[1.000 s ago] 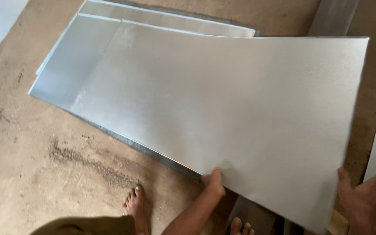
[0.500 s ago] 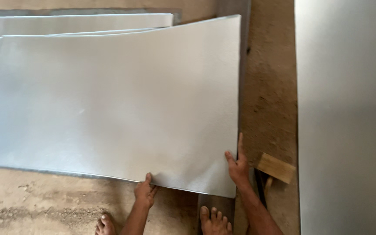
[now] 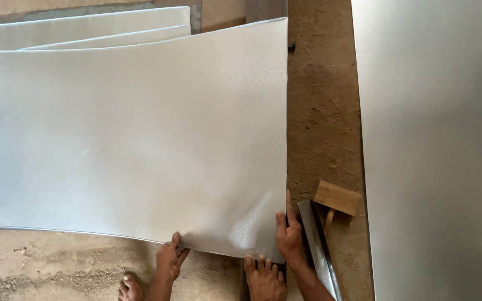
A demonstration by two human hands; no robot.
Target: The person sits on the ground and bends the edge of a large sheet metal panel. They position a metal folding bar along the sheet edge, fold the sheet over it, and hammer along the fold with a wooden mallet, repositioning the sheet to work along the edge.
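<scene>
A large silvery metal sheet (image 3: pixel 135 139) lies slightly bowed over the dirt floor, filling the left and middle of the view. My left hand (image 3: pixel 170 260) grips its near edge with the thumb on top. At the sheet's near right corner, my right hand (image 3: pixel 289 234) pinches the edge, fingers pointing up along its right side. My bare feet (image 3: pixel 263 278) stand just below the near edge.
More metal sheets (image 3: pixel 85 25) are stacked behind at the top left. Another wide sheet (image 3: pixel 436 150) covers the right side. A wooden mallet (image 3: pixel 336 199) and a steel bar (image 3: pixel 318 248) lie on the brown dirt strip (image 3: pixel 322 111) between the sheets.
The view has swung so the sheet now lies square to me. My hands keep hold of its near edge, the right one now at the corner beside the steel bar.
</scene>
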